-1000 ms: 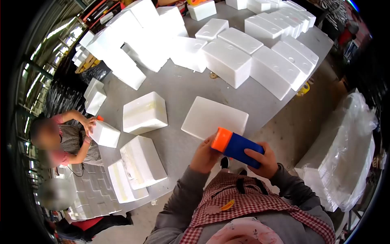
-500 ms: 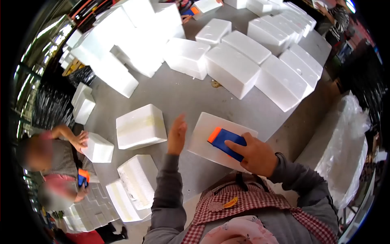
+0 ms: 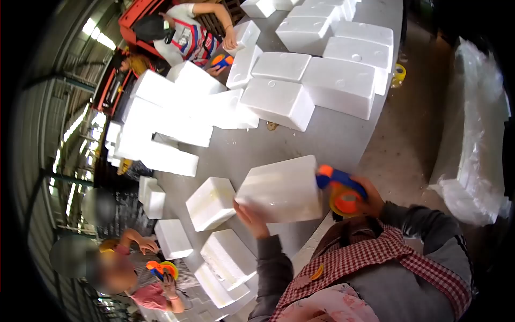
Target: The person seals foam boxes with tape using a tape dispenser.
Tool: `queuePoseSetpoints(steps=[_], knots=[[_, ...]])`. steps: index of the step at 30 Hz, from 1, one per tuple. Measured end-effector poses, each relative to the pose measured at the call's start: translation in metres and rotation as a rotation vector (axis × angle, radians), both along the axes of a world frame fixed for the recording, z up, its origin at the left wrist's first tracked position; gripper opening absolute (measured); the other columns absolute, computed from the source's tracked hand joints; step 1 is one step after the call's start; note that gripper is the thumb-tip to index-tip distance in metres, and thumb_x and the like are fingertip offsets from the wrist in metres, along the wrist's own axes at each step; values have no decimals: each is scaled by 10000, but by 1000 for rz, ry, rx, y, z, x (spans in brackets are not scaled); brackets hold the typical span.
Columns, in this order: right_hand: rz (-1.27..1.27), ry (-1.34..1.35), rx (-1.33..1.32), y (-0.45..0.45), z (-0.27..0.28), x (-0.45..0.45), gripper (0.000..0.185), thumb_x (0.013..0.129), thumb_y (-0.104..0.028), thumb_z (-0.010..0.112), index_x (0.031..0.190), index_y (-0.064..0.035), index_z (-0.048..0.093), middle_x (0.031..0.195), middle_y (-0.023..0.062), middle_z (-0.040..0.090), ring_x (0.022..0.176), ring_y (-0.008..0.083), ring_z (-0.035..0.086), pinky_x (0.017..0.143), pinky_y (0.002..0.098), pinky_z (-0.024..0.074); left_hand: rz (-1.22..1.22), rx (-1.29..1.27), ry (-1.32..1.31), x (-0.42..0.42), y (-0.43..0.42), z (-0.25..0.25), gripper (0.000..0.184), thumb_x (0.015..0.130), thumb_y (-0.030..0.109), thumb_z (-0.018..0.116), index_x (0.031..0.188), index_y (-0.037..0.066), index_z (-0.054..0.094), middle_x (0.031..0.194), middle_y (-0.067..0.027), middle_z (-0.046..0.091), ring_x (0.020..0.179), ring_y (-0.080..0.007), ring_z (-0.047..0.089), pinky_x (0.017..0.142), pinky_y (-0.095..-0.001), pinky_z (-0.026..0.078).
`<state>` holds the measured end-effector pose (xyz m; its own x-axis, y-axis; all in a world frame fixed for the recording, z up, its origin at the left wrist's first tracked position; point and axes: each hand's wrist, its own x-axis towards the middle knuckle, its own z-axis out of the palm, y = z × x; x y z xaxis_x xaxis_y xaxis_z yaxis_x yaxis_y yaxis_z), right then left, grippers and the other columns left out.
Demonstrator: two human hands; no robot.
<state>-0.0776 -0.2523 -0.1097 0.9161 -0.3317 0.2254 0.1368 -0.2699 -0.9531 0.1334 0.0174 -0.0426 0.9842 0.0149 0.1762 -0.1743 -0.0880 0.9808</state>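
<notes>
A white foam block [image 3: 281, 189] stands on the grey table [image 3: 252, 146] in front of me. My left hand [image 3: 252, 219] lies against its lower left corner, fingers stretched out along the side. In my right hand [image 3: 369, 197] is a blue and orange tape dispenser [image 3: 343, 190], its orange end close to the block's right side. The dispenser and right hand are somewhat blurred. Left of the block sits another white block [image 3: 212, 203], with a faint yellowish strip across it.
Many white blocks [image 3: 338, 86] stand across the far side of the table. One co-worker [image 3: 137, 273] at the left holds a tape dispenser [image 3: 162, 268]; another co-worker [image 3: 190, 35] works at the far edge. Plastic-wrapped foam [image 3: 472, 134] stands on the right.
The block before me, lying flat earlier, now shows a tall side. My left hand has moved onto it, and the dispenser has moved to its right. The view has turned.
</notes>
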Motion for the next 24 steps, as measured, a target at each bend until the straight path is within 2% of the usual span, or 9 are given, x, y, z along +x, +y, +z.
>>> queuePoseSetpoints(steps=[4, 7, 9, 11, 12, 15, 17, 18, 24], knots=[[102, 129, 450, -3, 18, 71, 600, 718, -79, 624, 1269, -87, 386, 1107, 144, 537, 997, 224, 538, 847, 331, 437, -54, 1379, -496, 43, -9, 18, 529, 869, 440, 452, 1332, 200, 362, 1375, -255, 254, 1160, -432, 377, 934, -462, 356], [-71, 107, 584, 32, 11, 70, 565, 756, -122, 616, 1261, -40, 376, 1070, 132, 561, 949, 213, 559, 837, 311, 445, -116, 1307, -232, 58, -14, 24, 516, 863, 491, 419, 1318, 250, 380, 1379, -238, 258, 1103, -463, 425, 894, -470, 392], [-264, -223, 279, 79, 16, 24, 565, 766, -150, 613, 1256, -11, 368, 1083, 143, 553, 962, 218, 556, 839, 315, 443, -20, 1308, -207, 29, -31, 35, 503, 867, 513, 381, 1296, 251, 403, 1355, -202, 321, 1065, -472, 455, 874, -492, 401], [-194, -127, 400, 91, 23, 19, 561, 765, -153, 620, 1248, -8, 374, 1083, 145, 552, 961, 224, 556, 837, 320, 444, 196, 1495, -43, 2, -43, 40, 493, 874, 491, 384, 1287, 224, 417, 1294, -174, 409, 1107, -417, 439, 796, -456, 461], [-139, -38, 515, 99, 27, 16, 556, 764, -157, 626, 1240, -6, 381, 1084, 147, 551, 960, 229, 556, 834, 325, 444, -79, 1961, -421, -4, -20, 29, 447, 878, 439, 413, 1277, 239, 429, 1237, -131, 469, 1031, -389, 488, 729, -471, 478], [-146, 59, 425, 53, 6, 89, 556, 743, -173, 659, 1214, -18, 406, 1011, 156, 573, 907, 238, 573, 805, 342, 463, -66, 1593, 54, -59, -40, 73, 411, 886, 360, 446, 1252, 174, 453, 1197, -155, 492, 1057, -316, 479, 661, -458, 492], [-28, 246, 435, 27, 4, 95, 567, 732, -180, 672, 1209, -23, 409, 982, 160, 581, 886, 234, 579, 788, 348, 472, -87, 1655, -1062, -35, -21, 40, 407, 882, 351, 449, 1254, 187, 460, 1249, -142, 466, 1021, -324, 519, 686, -438, 493], [33, 132, 533, 29, -9, 95, 583, 714, -164, 675, 1212, -26, 404, 958, 157, 587, 865, 230, 583, 770, 349, 478, -88, 1269, -897, -31, -27, 15, 434, 869, 363, 460, 1259, 171, 455, 1290, -142, 435, 889, -349, 587, 698, -422, 493], [-8, 108, 613, 66, 6, -36, 637, 682, -60, 629, 1264, -46, 371, 1096, 95, 515, 1003, 179, 503, 862, 309, 420, 172, 1311, -323, -87, -85, 34, 448, 862, 403, 460, 1234, 153, 469, 1222, -137, 472, 699, -396, 605, 627, -438, 509]])
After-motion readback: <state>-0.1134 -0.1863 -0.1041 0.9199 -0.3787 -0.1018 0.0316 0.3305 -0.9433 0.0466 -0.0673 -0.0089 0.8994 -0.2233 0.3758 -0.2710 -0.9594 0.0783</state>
